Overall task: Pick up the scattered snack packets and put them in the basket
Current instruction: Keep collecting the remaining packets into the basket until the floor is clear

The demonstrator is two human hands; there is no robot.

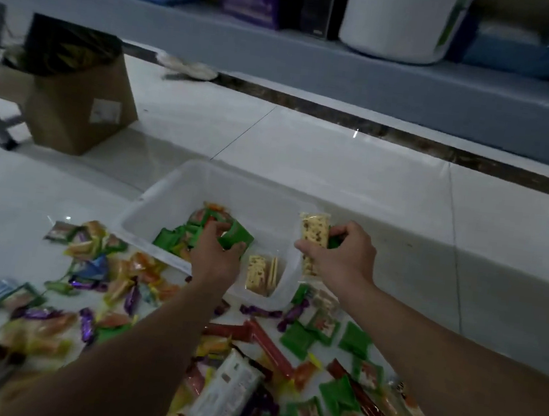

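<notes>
Left hand (pixel 216 252) closes its grip on a green packet (pixel 236 236) inside the clear basket (pixel 150 207); right hand (pixel 340 253) pinches a cracker packet (pixel 314 234) over the basket's rim. Remaining snack packets (pixel 249 359) litter the floor (pixel 339 167).

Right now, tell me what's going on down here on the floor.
A person is gathering snack packets off a white tiled floor into a clear plastic basket. The left hand holds a green packet over the basket, above other green packets already inside. The right hand grips a pale cracker packet at the basket's right edge. Many packets still lie scattered nearby.
</notes>
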